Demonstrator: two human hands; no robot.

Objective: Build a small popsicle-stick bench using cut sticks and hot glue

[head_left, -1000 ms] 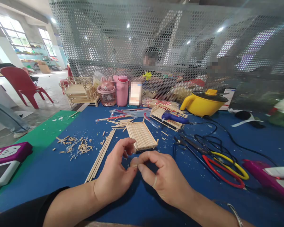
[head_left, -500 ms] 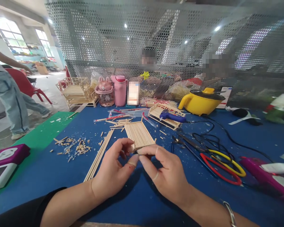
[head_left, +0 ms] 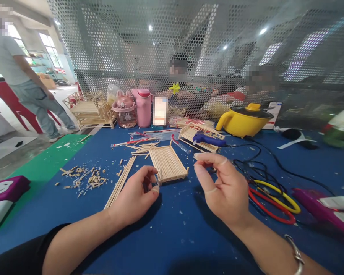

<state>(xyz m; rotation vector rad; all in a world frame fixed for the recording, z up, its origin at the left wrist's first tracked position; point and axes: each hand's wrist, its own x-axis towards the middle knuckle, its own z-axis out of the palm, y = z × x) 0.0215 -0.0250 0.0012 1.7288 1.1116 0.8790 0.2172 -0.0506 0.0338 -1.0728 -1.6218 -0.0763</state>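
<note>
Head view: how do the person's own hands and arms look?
The left hand is ungloved, with a pale wrap on the thumb and a black sleeve up the arm. The right hand, ungloved, has pale bands, perhaps tape, and a silver-coloured bracelet.

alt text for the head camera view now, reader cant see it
A left hand is at the near corner of a stick panel on a blue tabletop; the right hand hovers apart, a blue glue gun and yellow pot beyond.

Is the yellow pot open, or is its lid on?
The yellow pot is shut: its dark lid, with a yellow knob, sits on top.
</note>
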